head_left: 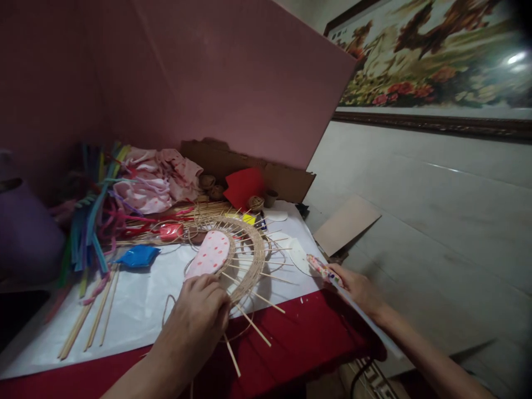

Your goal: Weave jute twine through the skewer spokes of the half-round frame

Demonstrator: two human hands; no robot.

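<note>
My left hand (203, 305) is closed on the lower left edge of a woven twine piece (258, 249), a curved band of jute with thin bamboo sticks fanning outward. A white oval with red dots (214, 252) fills its inner part, just beyond my fingers. My right hand (353, 285) is off to the right, past the table edge, with its fingers wrapped round a tool with a colourful floral pattern (323, 269). The tool's exact kind cannot be made out. Its tip is near a pale round disc (300, 256) on the white paper.
White paper (141, 299) covers much of the red-topped table (291, 338). A blue packet (139, 256), loose bamboo sticks (97, 310), pipe cleaners (89, 221) and crumpled pink fabric (162, 177) lie to the left. Behind stand cardboard (291, 183) and a red sheet (245, 185).
</note>
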